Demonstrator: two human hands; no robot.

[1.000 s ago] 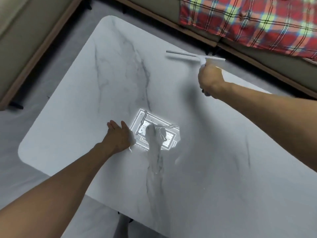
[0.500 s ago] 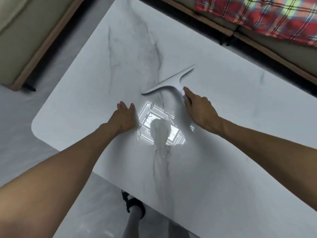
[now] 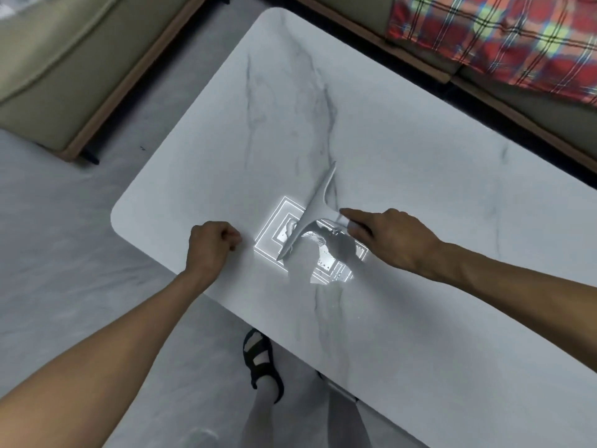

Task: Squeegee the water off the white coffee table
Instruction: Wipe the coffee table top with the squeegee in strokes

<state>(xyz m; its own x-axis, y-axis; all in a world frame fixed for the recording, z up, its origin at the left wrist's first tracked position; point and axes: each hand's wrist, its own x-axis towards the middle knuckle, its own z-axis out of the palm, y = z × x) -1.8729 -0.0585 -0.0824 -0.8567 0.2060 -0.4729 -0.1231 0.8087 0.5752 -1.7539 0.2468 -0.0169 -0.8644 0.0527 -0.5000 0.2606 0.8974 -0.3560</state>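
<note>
The white marble-patterned coffee table [image 3: 420, 156] fills the middle of the head view. A white squeegee [image 3: 311, 215] lies blade-down on it, its blade running from upper right to lower left across a bright ceiling-light reflection [image 3: 310, 250] on wet patches. My right hand [image 3: 391, 239] grips the squeegee's handle, index finger stretched along it. My left hand [image 3: 210, 247] rests as a closed fist on the table near its left edge, holding nothing.
A beige sofa [image 3: 64, 69] with a wooden base stands at the far left. Another sofa with a red plaid blanket [image 3: 504, 37] runs along the far right. My sandalled foot [image 3: 261, 363] stands on the grey floor by the table's near edge.
My right hand has pulled the squeegee from the table's far side towards me and onto the light reflection, turning its blade. My left hand has curled from flat into a fist.
</note>
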